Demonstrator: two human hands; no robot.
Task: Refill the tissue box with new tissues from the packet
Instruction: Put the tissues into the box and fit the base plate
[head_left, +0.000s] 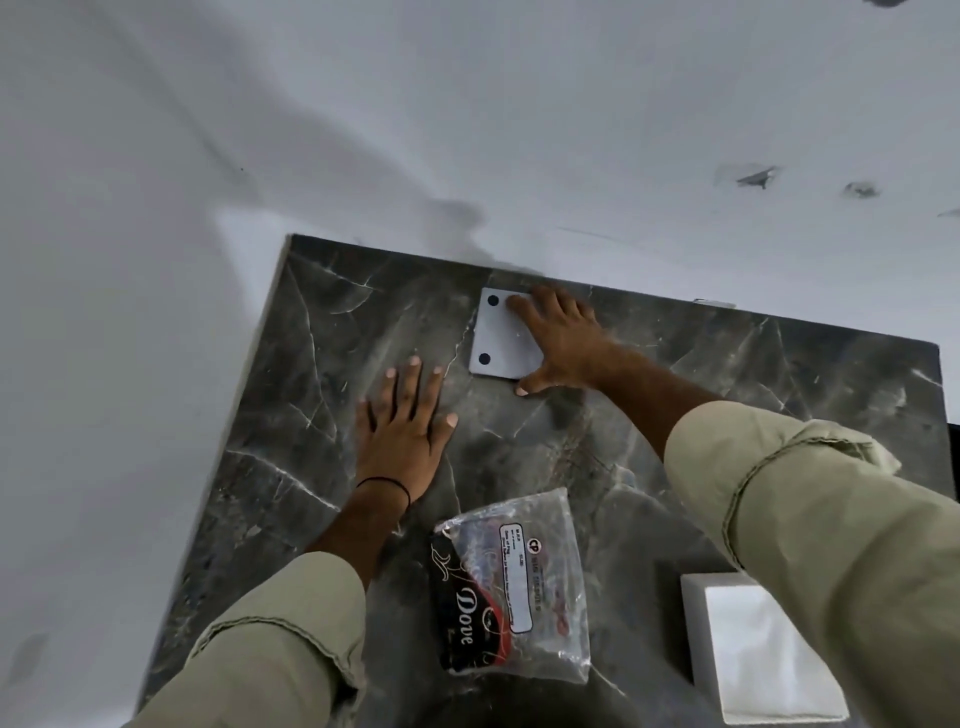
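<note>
A flat white square panel (500, 338) with two dark round pads lies near the far edge of the dark marble table (322, 322). My right hand (558, 340) rests on its right side, fingers spread over its top edge and thumb at its lower corner. My left hand (402, 421) lies flat and empty on the marble, just left of the panel. A crumpled clear plastic tissue packet (519, 587) printed "Dove" lies nearer to me. At the lower right stands the open white tissue box (693, 618) with white tissues (763, 660) inside, partly hidden by my right sleeve.
A pale grey wall or floor surface (467, 104) surrounds the table on the left and far sides. The table's left edge (244, 415) runs diagonally. A small white object (714, 302) shows at the far table edge.
</note>
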